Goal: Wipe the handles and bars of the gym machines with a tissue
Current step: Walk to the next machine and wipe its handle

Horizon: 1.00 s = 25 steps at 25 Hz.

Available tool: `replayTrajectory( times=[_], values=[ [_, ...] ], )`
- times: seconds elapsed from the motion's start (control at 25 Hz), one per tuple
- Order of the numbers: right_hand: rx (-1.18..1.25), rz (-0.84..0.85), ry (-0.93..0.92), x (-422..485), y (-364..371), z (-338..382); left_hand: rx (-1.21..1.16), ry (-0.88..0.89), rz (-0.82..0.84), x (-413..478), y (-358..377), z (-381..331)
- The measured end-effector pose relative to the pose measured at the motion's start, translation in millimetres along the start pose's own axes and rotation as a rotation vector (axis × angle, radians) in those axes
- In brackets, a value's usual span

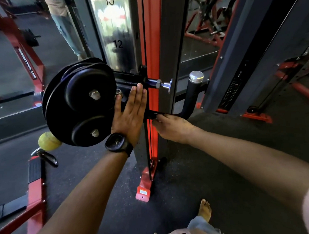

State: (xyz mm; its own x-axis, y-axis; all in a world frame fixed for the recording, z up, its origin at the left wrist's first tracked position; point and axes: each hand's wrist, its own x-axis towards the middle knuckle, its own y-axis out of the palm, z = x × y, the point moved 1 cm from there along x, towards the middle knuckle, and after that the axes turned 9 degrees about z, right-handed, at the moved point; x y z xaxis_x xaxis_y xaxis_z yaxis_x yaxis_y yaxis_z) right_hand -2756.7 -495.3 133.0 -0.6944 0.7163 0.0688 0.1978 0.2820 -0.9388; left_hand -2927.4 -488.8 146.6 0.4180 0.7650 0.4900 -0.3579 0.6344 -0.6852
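The black curved tubular handle [190, 97], silver-capped, projects from the red steel upright [151, 46]. The right hand [170, 128] curls its fingers around the handle's lower end. The left hand [130, 110] lies flat, fingers straight, against the black pulley assembly [82, 105]. Dark speckled rubber floor [188, 177] lies below both hands. Above the left hand, a polished strip [114, 30] reads "12" and "13".

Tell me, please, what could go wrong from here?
The left hand lies flat beside the black round pulley wheels; fingers might get pinched if they turn. The right hand grips the black curved handle with no tissue visible, so wiping may fail. The bare foot near the red steel base could be stubbed.
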Motion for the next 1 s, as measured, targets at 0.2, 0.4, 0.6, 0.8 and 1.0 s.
replayTrajectory(
  times=[0.2, 0.4, 0.6, 0.8, 1.0],
  values=[
    [-0.118, 0.139, -0.013, -20, 4, -3, 0.010, 0.000, -0.034, -4, 4, -1],
    [-0.249, 0.218, -0.058, -40, -8, -6, 0.067, 0.018, -0.062, -4, 7, -2],
    [-0.354, 0.157, -0.072, -49, -12, -8, 0.022, -0.013, -0.115, -3, 10, -2],
    [-0.292, 0.136, -0.041, -60, -17, -15, 0.008, -0.015, -0.151, -5, 12, 0],
    [-0.232, 0.080, 0.071, -50, -27, -20, -0.184, -0.137, -0.234, 8, 4, 4]
  ],
)
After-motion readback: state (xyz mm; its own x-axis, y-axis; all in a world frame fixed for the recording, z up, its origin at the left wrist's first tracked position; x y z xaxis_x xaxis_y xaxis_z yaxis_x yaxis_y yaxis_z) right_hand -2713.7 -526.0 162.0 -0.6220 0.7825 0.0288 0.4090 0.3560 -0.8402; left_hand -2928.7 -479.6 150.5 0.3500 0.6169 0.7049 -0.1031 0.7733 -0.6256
